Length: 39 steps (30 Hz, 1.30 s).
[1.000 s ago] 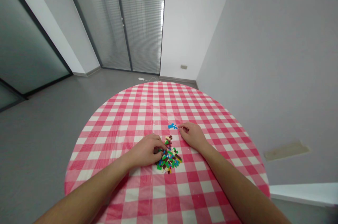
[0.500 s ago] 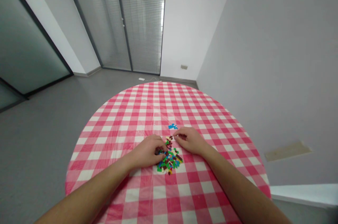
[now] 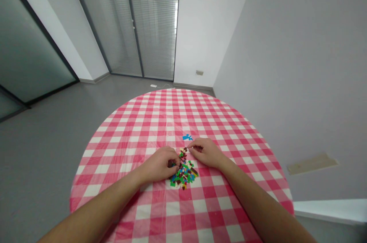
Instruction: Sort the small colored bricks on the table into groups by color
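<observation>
A mixed pile of small toy bricks (image 3: 185, 176), in green, blue, white, brown and yellow, lies on the checked tablecloth. My left hand (image 3: 161, 163) rests at the pile's left side, thumb and fingertips brought together in a pinch; what is between them is too small to make out. Just beyond the pile is a little group of dark brown and cream bricks (image 3: 183, 154). Against its right side is my right hand (image 3: 208, 153), fingers curled and fingertips close together by a dark brown piece. Whether they grip it is unclear.
Several flat blue bricks (image 3: 187, 136) lie beyond my hands. The round table (image 3: 172, 113) wears a red and white checked cover. Behind it are a glass partition with blinds (image 3: 155, 25) and a white wall; a grey wall (image 3: 301, 63) rises on the right.
My left thumb and fingertips have drawn together and shifted slightly at the pile's edge. My right hand has stayed almost still.
</observation>
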Available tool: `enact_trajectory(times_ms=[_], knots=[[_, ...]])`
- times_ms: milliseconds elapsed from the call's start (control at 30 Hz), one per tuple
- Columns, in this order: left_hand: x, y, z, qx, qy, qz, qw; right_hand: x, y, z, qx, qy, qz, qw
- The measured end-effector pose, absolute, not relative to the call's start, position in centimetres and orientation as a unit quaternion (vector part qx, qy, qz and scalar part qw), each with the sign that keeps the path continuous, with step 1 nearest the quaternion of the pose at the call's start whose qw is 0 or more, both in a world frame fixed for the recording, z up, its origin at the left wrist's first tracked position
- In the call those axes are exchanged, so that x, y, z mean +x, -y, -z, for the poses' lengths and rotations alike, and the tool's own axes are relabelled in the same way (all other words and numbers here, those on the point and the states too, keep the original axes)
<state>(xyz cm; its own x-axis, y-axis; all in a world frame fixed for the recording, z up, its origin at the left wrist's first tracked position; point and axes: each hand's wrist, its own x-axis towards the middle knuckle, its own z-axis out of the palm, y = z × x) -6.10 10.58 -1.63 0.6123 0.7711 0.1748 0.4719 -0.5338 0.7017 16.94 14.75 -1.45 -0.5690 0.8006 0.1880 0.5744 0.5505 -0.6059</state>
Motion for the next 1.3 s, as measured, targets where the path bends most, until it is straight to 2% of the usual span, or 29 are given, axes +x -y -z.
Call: enact_trajectory(times_ms=[700,867,1100,1300], knots=[[-6.14,-10.55,1.59,0.869,-0.338,-0.228,0.279,16.94,-14.68,1.11,-0.401,0.852,-0.242,0.235],[-6.19,-10.47,1.37,0.821,-0.405,-0.26,0.306,16.92,-14.53,0.98,-0.382,0.852,-0.259,0.245],[-6.21,-10.69,1.29,0.841,-0.34,-0.246,0.342,16.83,-14.35,0.96,-0.382,0.851,-0.266,0.243],[-6.3,-10.71,1.26,0.817,-0.382,-0.231,0.364,16.83,-14.44,1.04,-0.379,0.852,-0.265,0.245]])
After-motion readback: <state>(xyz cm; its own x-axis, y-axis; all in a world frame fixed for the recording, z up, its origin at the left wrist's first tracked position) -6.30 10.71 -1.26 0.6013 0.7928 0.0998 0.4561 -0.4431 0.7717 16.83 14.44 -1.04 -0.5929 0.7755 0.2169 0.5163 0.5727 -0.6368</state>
